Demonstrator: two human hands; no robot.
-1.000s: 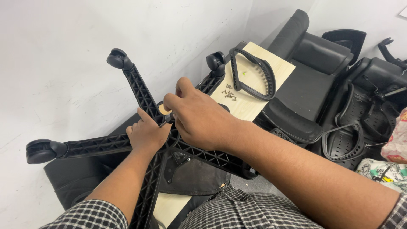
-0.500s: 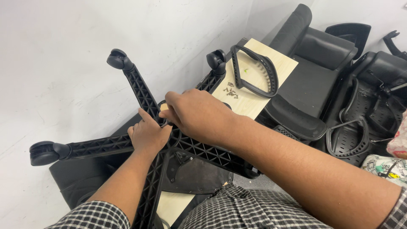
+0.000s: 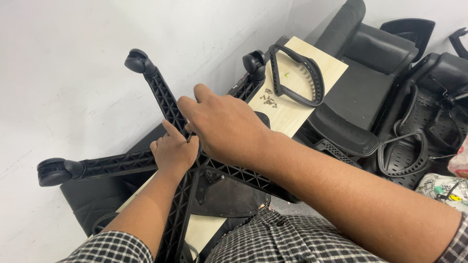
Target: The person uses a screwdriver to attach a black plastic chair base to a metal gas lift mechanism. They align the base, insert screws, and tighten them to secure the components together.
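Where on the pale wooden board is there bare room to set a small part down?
The pale wooden board lies bare between the small heap of screws and the black star-shaped chair base. Its far end is filled by the black loop-shaped armrest. The hub is crowded by the left hand and right hand.

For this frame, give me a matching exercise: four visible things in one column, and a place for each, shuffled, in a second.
Things:
1. left hand
2. right hand
3. loose screws
4. armrest loop

Places:
A. small pile on the pale wooden board, beside the loop
B. lying on the far end of the board
C. over the hub of the star base, above the other hand
D. on the hub, where the ribbed spokes meet

Pairs: 1-D, 2-C, 3-A, 4-B
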